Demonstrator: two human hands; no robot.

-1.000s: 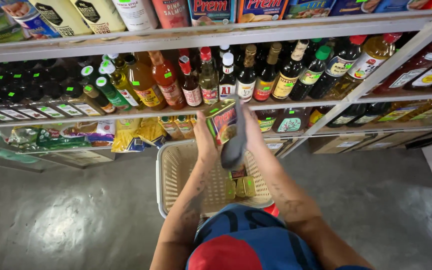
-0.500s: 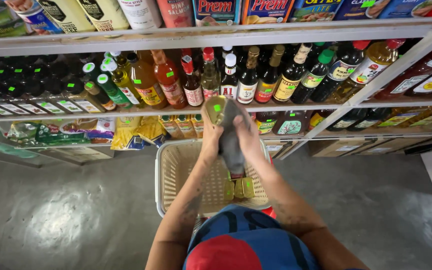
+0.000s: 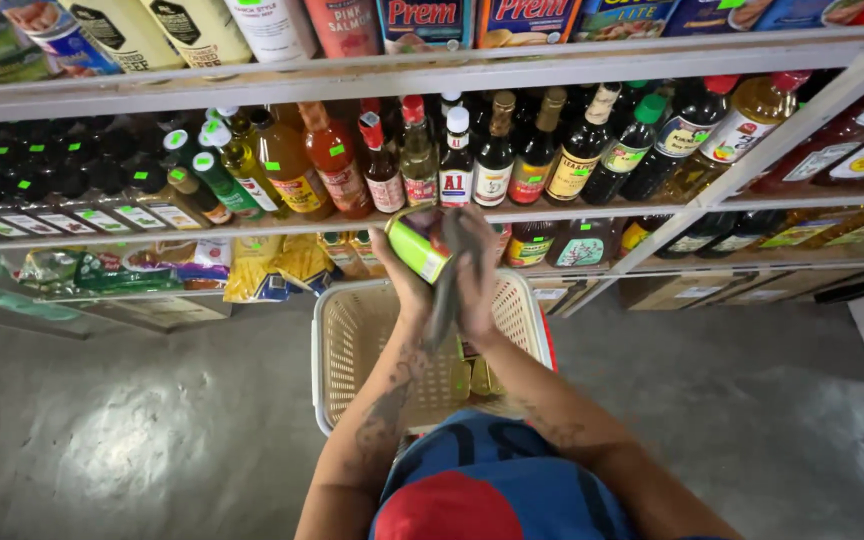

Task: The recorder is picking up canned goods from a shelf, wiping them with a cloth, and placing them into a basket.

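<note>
- Nearest the cam: person's blue top w/ a red patch (image 3: 482, 490), bottom edge, cut off by the frame.
- Both tattooed forearms reach fwd over a cream plastic shopping basket w/ lattice walls (image 3: 352, 350); basket sits low, above the grey concrete floor (image 3: 132, 440), what carries it is hidden by the body.
- Inside the basket: a few yellow-green packets (image 3: 482, 378), mostly covered by the arms, kind hard to tell.
- Left hand (image 3: 407, 285) is wrapped around a round tin can w/ a green label and green sticker on its end (image 3: 420, 243), held tilted above the basket's far rim, just in front of the shelf edge.
- Right hand (image 3: 477, 290) is clasped around a dark grey handheld device (image 3: 449, 280), long and slim, pressed vs. the can; its exact kind can't be made out, fingers cover much of it.
- Behind the hands: metal shelf rack (image 3: 572, 212) w/ a row of glass sauce and oil bottles (image 3: 422, 155), red, white, green caps; left end dark and blurry.
- Lower shelf: yellow snack bags (image 3: 272, 265), more bottles to the right, partly hidden by the hands.
- Top shelf: cans and jars (image 3: 422, 22), cut off by the upper frame edge.
- Floor: bare, glossy, light glare at left.
</note>
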